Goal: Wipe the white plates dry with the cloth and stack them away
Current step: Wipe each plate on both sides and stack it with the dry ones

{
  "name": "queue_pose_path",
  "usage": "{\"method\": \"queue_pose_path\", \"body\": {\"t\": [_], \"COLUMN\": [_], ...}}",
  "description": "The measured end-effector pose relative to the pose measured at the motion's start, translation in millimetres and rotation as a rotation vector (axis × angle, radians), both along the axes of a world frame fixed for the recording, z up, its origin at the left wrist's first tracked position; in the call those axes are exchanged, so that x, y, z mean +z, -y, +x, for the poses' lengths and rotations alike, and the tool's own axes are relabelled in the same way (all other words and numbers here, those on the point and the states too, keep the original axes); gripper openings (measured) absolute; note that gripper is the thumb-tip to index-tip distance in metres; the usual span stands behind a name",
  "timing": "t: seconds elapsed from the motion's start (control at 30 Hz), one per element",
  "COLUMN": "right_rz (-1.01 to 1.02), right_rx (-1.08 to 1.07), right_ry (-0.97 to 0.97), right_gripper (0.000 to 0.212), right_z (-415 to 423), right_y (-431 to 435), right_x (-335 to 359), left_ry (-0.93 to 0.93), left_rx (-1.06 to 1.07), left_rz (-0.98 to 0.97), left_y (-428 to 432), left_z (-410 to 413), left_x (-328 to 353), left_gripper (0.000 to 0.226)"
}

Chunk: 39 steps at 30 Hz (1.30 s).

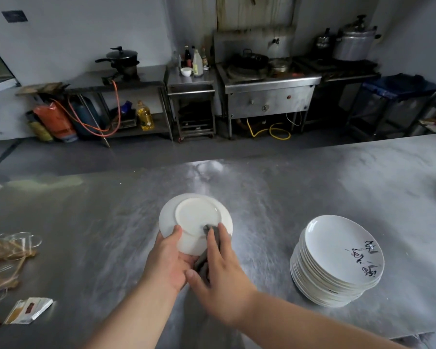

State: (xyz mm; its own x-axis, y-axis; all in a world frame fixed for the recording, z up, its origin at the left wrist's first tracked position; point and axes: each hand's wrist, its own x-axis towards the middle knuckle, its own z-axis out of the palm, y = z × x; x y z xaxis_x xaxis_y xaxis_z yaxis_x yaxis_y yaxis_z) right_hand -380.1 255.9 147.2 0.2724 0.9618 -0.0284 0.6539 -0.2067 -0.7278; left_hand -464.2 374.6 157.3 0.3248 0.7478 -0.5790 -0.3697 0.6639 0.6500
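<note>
To the left of the stack of white plates (pixel 337 260) on the steel table (pixel 287 185), a single white plate (pixel 194 217) is held above the tabletop with its underside facing up. The left hand (pixel 169 260) grips its near rim, thumb on top and fingers curled beneath. The right hand (pixel 224 280), between that plate and the stack, presses a grey cloth (pixel 210 234) onto the plate's base with fairly straight fingers.
</note>
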Motion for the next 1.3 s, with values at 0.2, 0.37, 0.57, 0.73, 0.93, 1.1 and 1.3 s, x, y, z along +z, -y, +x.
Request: {"method": "queue_pose_path", "body": {"t": [0.2, 0.37, 0.57, 0.73, 0.93, 1.1, 1.3], "right_rz": [0.020, -0.126, -0.475, -0.399, -0.431, -0.417, -0.302], "right_rx": [0.068, -0.028, 0.084, -0.251, -0.371, -0.437, -0.572], "right_ry": [-0.041, 0.087, 0.227, -0.001, -0.354, -0.438, -0.550], "right_gripper": [0.066, 0.032, 0.064, 0.029, 0.045, 0.047, 0.045], "right_z": [26.0, 32.7, 20.9, 0.0, -0.6, 27.6, 87.7], "right_y": [-8.5, -17.1, -27.7, -40.1, -47.6, -22.5, 24.3], "right_x": [-20.8, -49.6, -88.4, -106.0, -87.2, -68.4, -40.6], "left_ry": [-0.018, -0.023, -0.035, 0.005, 0.017, -0.101, -0.856], "left_rx": [0.077, 0.063, 0.063, 0.005, -0.210, -0.391, -0.786], "left_rz": [-0.026, -0.031, -0.114, -0.179, -0.173, -0.121, 0.661], "left_y": [-21.8, -28.1, -23.3, -18.2, -19.6, -20.0, -6.1], "left_z": [-27.7, -63.9, -116.5, -144.5, -137.8, -105.0, -47.4], "left_x": [-35.6, -55.0, -80.2, -92.1, -89.7, -83.5, -70.1], "left_gripper": [0.040, 0.036, 0.037, 0.038, 0.037, 0.025, 0.044]}}
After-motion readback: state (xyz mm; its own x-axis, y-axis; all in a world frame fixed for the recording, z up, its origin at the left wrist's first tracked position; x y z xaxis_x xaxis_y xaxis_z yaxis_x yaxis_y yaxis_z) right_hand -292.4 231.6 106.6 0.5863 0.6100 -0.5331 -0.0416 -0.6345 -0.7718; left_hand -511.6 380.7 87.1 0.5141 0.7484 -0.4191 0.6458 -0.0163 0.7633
